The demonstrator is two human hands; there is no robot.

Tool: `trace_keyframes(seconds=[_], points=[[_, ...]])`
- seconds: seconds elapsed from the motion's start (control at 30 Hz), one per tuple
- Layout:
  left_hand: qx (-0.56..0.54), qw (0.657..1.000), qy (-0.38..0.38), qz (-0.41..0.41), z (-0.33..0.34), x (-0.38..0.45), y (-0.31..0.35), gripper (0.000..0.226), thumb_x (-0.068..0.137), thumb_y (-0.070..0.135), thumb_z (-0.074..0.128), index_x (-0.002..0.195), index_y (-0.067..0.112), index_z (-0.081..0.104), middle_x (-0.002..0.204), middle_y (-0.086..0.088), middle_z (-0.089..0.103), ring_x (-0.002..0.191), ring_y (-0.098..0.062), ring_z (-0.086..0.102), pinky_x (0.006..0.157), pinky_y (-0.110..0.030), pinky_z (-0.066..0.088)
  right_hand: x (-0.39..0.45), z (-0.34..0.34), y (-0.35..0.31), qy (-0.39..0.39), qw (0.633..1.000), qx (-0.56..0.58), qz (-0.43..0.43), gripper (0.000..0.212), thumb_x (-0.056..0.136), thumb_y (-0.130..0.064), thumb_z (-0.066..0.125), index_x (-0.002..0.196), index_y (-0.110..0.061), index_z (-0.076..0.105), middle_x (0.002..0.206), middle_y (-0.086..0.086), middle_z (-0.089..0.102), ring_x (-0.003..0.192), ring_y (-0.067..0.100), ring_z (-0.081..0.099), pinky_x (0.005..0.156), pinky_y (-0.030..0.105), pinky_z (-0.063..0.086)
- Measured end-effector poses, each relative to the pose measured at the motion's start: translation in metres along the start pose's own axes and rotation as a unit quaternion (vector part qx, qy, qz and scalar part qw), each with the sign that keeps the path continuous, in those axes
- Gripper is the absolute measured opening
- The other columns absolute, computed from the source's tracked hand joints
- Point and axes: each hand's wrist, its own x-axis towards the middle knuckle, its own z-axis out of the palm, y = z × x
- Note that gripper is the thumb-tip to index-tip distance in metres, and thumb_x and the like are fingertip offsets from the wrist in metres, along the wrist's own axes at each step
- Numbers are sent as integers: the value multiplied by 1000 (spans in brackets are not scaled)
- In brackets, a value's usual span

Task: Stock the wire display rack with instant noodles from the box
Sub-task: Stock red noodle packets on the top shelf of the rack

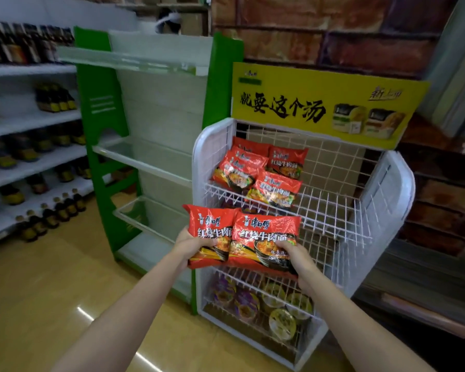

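Two red plastic instant-noodle packets [242, 237] are held side by side in front of the white wire display rack [387, 200], just below its top shelf. The left packet is pinched at its lower edge by the left hand [192, 244], the right one by the right hand [295, 255]. Several red packets [255, 170] are already laid on the top shelf's left part — most of it is left bare. Noodle bowls [266, 299] fill the bottom tier. The box is not seen.
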Motion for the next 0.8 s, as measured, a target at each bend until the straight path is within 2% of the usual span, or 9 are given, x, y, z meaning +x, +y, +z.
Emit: trace_keyframes(seconds=[0.07,0.13,0.27,0.37,0.47,0.57,0.63,0.7,0.8], points=[[7,1000,-1,12,4,14,20,52,68,-5,78,108,14,49,101,-8,64,84,-21,61,75,-32,48,22,-2,-17,-1,1000,6,-1,74,75,-51,68,131,-9,45,129,2,53,113,27,55,98,41,44],[9,1000,-8,27,9,28,39,51,69,-4,78,107,16,49,94,-3,63,79,-17,61,71,-30,48,40,-4,-32,-22,999,19,-20,73,75,-51,69,131,-10,45,121,7,57,102,25,60,89,43,50],[11,999,0,38,21,52,55,54,68,1,80,111,17,51,100,-5,63,85,-20,61,76,-32,48,85,-11,-35,-47,998,18,-47,116,39,-76,74,137,-21,44,136,4,53,121,28,53,105,50,40],[6,999,8,34,30,65,51,56,68,1,80,113,15,51,104,-6,63,81,-17,61,67,-28,49,123,-20,-26,-56,997,22,-43,120,31,-82,73,133,-24,48,133,2,56,120,28,54,105,51,39],[-6,999,23,28,37,77,50,59,67,1,81,116,14,52,107,-7,64,82,-18,62,65,-28,49,152,-25,-24,-67,997,31,-38,125,32,-80,75,139,-25,40,138,2,51,123,30,51,105,54,38],[-5,999,31,30,40,90,57,64,65,2,82,119,13,51,110,-7,64,92,-23,63,76,-34,51,157,-22,-38,-64,996,51,-45,118,35,-76,76,135,-24,44,136,3,53,122,30,52,105,54,38],[-4,999,33,32,41,101,64,62,65,2,82,119,12,52,110,-7,65,89,-22,64,74,-32,52,154,-19,-52,-57,995,59,-58,118,36,-75,76,136,-23,44,137,3,51,124,29,50,107,53,36],[6,999,36,40,41,112,72,57,67,1,81,115,13,53,106,-7,65,82,-18,63,65,-28,50,152,-16,-66,-45,995,63,-62,109,52,-70,75,142,-22,36,143,4,45,128,29,45,109,52,33],[23,998,34,57,41,135,87,54,68,0,80,113,13,54,105,-6,64,83,-19,62,67,-28,49,159,-17,-82,-17,993,85,-84,77,77,-54,68,140,-20,40,138,4,51,124,28,49,108,49,36]])
